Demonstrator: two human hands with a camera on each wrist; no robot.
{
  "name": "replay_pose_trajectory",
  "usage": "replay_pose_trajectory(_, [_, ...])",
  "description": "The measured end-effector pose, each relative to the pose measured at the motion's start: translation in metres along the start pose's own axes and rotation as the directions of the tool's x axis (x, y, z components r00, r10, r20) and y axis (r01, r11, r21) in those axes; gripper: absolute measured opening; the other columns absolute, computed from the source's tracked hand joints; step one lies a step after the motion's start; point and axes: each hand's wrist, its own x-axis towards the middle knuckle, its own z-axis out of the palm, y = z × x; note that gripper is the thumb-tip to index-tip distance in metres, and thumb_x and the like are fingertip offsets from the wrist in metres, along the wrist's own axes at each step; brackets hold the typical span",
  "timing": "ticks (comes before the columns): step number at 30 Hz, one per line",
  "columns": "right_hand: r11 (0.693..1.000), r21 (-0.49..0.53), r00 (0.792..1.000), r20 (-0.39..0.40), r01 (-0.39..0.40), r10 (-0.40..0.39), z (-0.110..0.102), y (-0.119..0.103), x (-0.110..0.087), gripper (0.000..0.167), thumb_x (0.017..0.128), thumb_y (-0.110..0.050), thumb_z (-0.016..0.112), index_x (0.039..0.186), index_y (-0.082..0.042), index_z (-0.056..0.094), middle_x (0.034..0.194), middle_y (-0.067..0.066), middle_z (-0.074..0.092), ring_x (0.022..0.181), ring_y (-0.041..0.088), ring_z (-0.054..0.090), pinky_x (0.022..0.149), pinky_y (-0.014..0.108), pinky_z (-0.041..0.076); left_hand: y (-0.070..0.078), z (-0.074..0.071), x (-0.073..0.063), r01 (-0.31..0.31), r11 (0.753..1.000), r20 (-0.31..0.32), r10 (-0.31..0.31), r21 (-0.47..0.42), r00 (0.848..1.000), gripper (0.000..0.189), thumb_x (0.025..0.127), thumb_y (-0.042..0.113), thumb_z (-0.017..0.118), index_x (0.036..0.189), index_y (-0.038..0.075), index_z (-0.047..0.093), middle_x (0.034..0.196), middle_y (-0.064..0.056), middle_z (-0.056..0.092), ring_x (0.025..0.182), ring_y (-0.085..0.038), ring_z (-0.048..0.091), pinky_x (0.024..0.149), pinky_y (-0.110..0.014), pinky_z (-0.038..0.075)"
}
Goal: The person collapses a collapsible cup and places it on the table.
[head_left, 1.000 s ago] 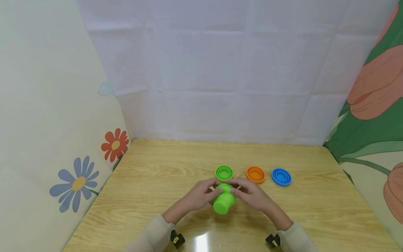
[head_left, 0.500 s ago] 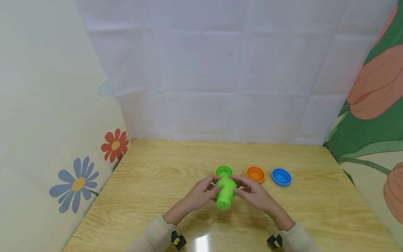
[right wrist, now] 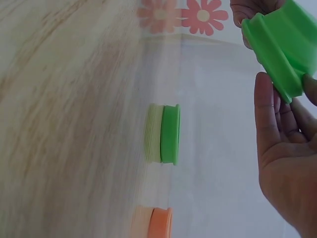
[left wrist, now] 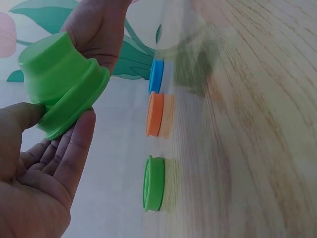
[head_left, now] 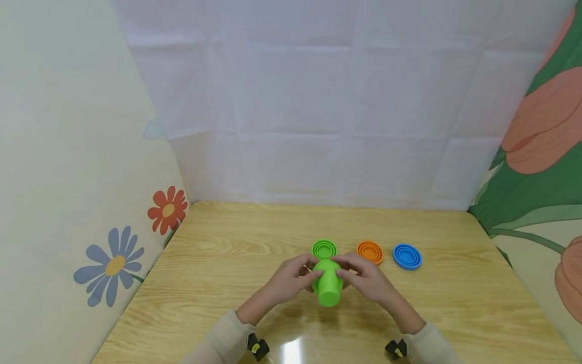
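Note:
A green collapsible cup [head_left: 328,287] is held above the table, partly unfolded, its narrow base tilted toward the head camera. My left hand [head_left: 291,279] grips its wide rim from the left, thumb on the near wall and fingers under the rim. From the right, my right hand [head_left: 364,277] pinches the same cup in a matching way. The left wrist view shows the cup [left wrist: 62,84] with its stepped wall and both hands at the rim. Just beyond the hands lies a second green collapsible cup [head_left: 324,249], folded flat.
To the right of the flat green cup lie an orange flat cup [head_left: 369,252] and a blue one [head_left: 406,256], in a row. The wooden table [head_left: 227,237] ends at a white cloth backdrop [head_left: 282,101]. Flowered panels flank both sides.
The cup in my hands has turned and tilted: its base first swung away from me and rightward, then back down toward me. Both hands keep their hold; the flat cups have stayed put.

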Motion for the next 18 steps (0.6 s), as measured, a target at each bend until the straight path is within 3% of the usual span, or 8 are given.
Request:
replay_pose_trajectory(10, [0.995, -0.102, 0.997, -0.071, 0.017, -0.025, 0.007, -0.002, 0.002, 0.022, 0.097, -0.004, 0.066, 0.119, -0.001, 0.068, 0.098, 0.010, 0.064, 0.084, 0.010, 0.060, 0.063, 0.031, 0.063, 0.001, 0.002, 0.001, 0.018, 0.999, 0.001, -0.018, 0.034, 1.000, 0.019, 0.100, 0.011, 0.065, 0.112, -0.003, 0.065, 0.096, -0.010, 0.068, 0.076, -0.012, 0.064, 0.062, -0.029, 0.062])
replay_pose_trajectory(18, [0.986, -0.158, 0.993, -0.092, 0.053, -0.068, 0.012, 0.001, 0.004, 0.019, 0.096, 0.000, 0.064, 0.114, 0.000, 0.068, 0.096, 0.010, 0.065, 0.083, 0.008, 0.059, 0.060, 0.026, 0.060, -0.001, 0.001, 0.000, 0.012, 0.998, -0.004, -0.011, 0.065, 1.000, 0.015, 0.098, 0.003, 0.062, 0.111, -0.004, 0.064, 0.095, -0.008, 0.067, 0.075, -0.011, 0.064, 0.061, -0.032, 0.062])
